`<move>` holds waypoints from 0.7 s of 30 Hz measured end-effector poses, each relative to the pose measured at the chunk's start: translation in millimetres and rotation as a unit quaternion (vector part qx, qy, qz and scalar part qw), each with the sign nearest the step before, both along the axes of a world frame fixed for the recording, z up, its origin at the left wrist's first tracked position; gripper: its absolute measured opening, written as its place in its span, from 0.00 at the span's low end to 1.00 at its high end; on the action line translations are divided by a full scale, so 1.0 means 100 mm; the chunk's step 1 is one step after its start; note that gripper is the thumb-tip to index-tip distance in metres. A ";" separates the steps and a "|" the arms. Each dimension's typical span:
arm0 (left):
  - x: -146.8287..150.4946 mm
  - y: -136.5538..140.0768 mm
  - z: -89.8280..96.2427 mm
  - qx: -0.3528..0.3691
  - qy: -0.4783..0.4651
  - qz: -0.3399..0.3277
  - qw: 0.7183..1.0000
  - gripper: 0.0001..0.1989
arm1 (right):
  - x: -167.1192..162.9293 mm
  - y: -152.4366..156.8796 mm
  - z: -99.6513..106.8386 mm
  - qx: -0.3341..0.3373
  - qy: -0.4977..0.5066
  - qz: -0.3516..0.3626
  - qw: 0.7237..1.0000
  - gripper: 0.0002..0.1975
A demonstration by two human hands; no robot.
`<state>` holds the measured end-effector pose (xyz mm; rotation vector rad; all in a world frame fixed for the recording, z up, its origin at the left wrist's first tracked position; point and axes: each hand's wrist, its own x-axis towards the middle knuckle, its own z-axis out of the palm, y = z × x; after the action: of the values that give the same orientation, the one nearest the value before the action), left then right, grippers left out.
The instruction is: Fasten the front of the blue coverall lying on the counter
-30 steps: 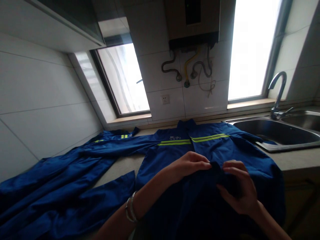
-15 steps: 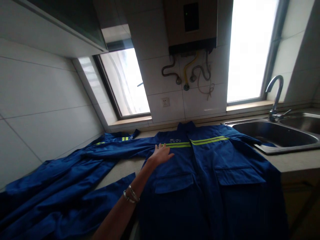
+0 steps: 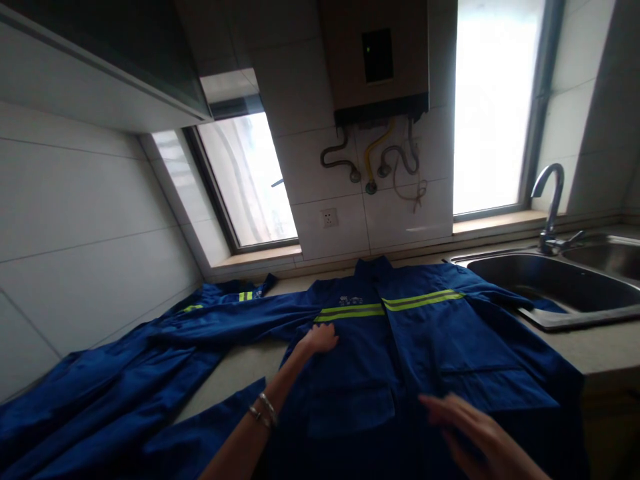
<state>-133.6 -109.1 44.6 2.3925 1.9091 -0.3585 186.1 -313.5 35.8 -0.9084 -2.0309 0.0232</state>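
Note:
A blue work jacket (image 3: 350, 360) lies spread front up on the counter, with yellow-green reflective stripes across its chest and flap pockets below. My left hand (image 3: 320, 339), with bracelets at the wrist, rests on the jacket's left chest just under the stripe. Its fingers are curled in against the cloth, closed on the fabric as far as I can see. Over the lower right front hovers my right hand (image 3: 465, 427), slightly blurred, fingers stretched out and nothing in them. The jacket's right sleeve reaches to the sink's edge.
More blue work clothing (image 3: 125, 373) with reflective patches lies along the left wall. A steel sink (image 3: 550, 327) with a tall faucet (image 3: 553, 200) is set into the counter (image 3: 590, 347) at right. A water heater (image 3: 377, 60) hangs between two windows.
My right hand has come into view at the lower right, above the jacket. My left hand's fingers, spread before, are now curled, slightly below the stripe. The view has tilted up a little.

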 end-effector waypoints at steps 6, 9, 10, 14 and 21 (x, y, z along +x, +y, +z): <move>0.48 0.25 -0.13 0.117 -0.016 -0.074 0.990 0.31 | -0.34 1.83 0.07 -0.163 -0.190 -0.153 0.956 0.28; 0.56 0.48 -0.24 0.106 -0.044 -0.077 0.990 0.33 | -0.71 2.50 -0.17 -0.275 -0.240 -0.226 0.903 0.36; 0.56 0.56 -0.27 0.092 -0.054 -0.067 0.992 0.33 | -0.82 2.65 -0.26 -0.284 -0.241 -0.240 0.896 0.37; 0.48 0.83 -0.35 0.075 -0.081 -0.055 0.992 0.32 | -1.05 3.01 -0.50 -0.256 -0.226 -0.264 0.902 0.32; 0.46 1.17 -0.42 0.080 -0.075 -0.048 0.993 0.32 | -1.08 3.35 -0.52 -0.231 -0.205 -0.276 0.910 0.30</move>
<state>-87.5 8.0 3.0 2.5357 1.8270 -0.0278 78.3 21.3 -16.2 -1.9027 -2.1012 0.0020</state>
